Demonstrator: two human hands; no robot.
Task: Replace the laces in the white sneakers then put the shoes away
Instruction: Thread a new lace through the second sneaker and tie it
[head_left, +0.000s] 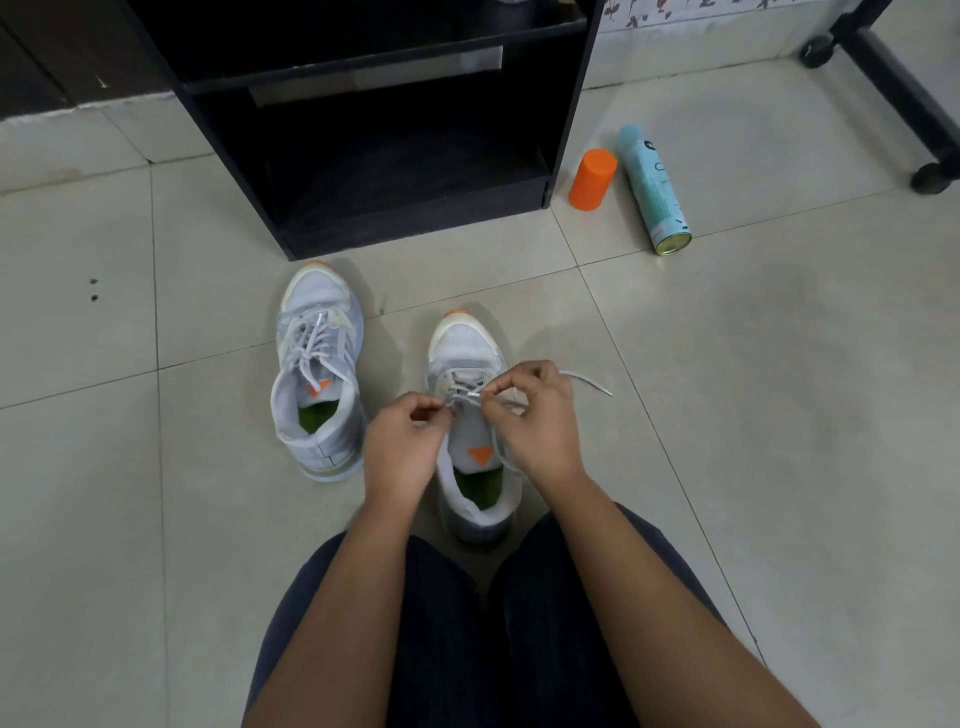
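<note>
Knees in dark trousers (467, 639) are filling the bottom of the view, both forearms reaching forward over them. Left hand (402, 436) is pinching the white lace (587, 382) at the left eyelet row of the near white sneaker (467, 348), fingers curled in. Right hand (535, 415) is pinching a lace tip between thumb and forefinger, just above the tongue. One free end is trailing right across the tiled floor (779, 441). Near sneaker is sitting toe-away, only its lower eyelets threaded. Second white sneaker (317, 364) is standing just left, laced, apart from it. Black shelf unit (363, 156) is standing beyond; to its right, an orange cap (592, 179) is standing upright beside a teal spray can (653, 189) lying on its side
</note>
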